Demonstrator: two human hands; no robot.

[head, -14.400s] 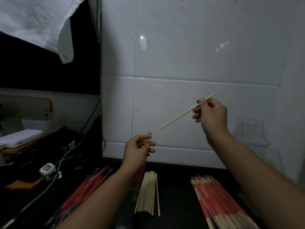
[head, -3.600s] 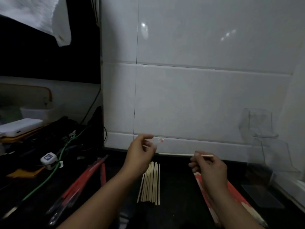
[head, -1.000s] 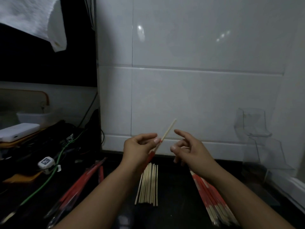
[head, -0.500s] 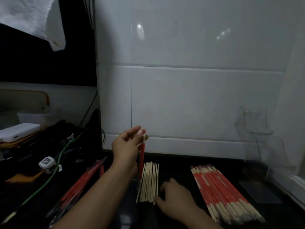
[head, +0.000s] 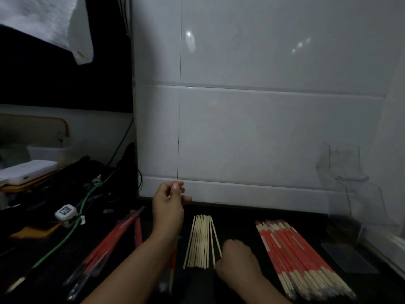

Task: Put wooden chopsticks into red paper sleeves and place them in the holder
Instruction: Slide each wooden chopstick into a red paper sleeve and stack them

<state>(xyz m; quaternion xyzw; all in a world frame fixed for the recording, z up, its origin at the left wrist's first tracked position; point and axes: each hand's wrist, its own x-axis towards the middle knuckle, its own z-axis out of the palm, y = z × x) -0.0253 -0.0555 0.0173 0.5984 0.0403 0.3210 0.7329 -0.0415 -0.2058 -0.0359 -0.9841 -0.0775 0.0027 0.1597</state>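
Note:
My left hand (head: 168,205) hovers over the dark counter with its fingers loosely apart and nothing visible between them. A red-sleeved chopstick (head: 172,263) shows just below its forearm, partly hidden. My right hand (head: 237,258) rests low at the near end of the row of bare wooden chopsticks (head: 200,240), pinching the rightmost one, which lies askew from the others. A pile of sleeved chopsticks (head: 295,251) lies to the right. Empty red sleeves (head: 114,235) lie at the left. The clear acrylic holder (head: 350,183) stands at the far right by the wall.
White tiled wall (head: 252,139) rises right behind the counter. Cables with a green wire (head: 74,224), a small white tagged box (head: 65,212) and a white power bank (head: 26,172) crowd the left. A white towel (head: 50,23) hangs at top left.
My left hand no longer shows the red sleeve pinched upright; the sleeved stick now appears under the forearm. My right hand has closed on the end of one bare chopstick and skewed it.

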